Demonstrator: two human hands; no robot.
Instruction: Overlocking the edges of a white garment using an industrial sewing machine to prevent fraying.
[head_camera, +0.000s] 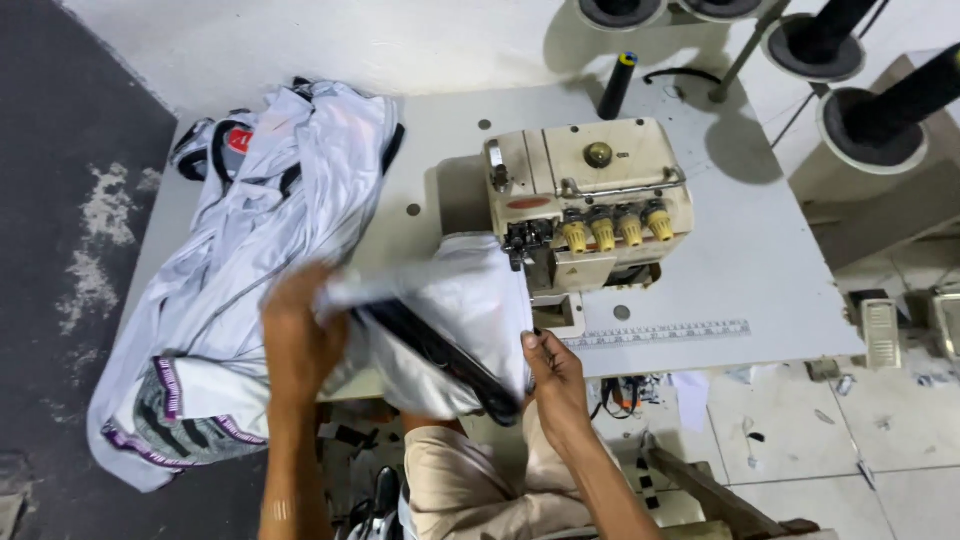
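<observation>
So the biggest thing here is the white flat-topped sewing counter (760, 270), seen from straight above; it fills most of the view, with dark floor off its left edge and pale tiles off its right. Next down in size, a big heap of white shiny fabric garments with black and purple trim (250, 250) sprawls over the left side of the counter, from the back left corner down to the front left corner, where it hangs off the edge; there's a small red patch near the top of the heap. Then the cream-coloured overlock sewing machine with four yellow tension knobs (585, 195) sits about mid-counter, a bit towards the back; a black thread cone with a blue tip (617, 85) stands behind it near the back edge.

The piece being worked on is a white fabric piece with a black band along it (450, 320); it lies at the front edge of the counter, right up against the machine's left front, where the needle area is. The hands are apart, one on each end of it; the left hand (300, 335) is closed on the bunched left end of the piece, just beside the big heap; the right hand (555, 375) pinches its right corner at the front edge, thumb on top, just below the machine.

Smallest bit: a thin white ruler strip (660, 332) stuck along the front edge, right of the hands.
</observation>
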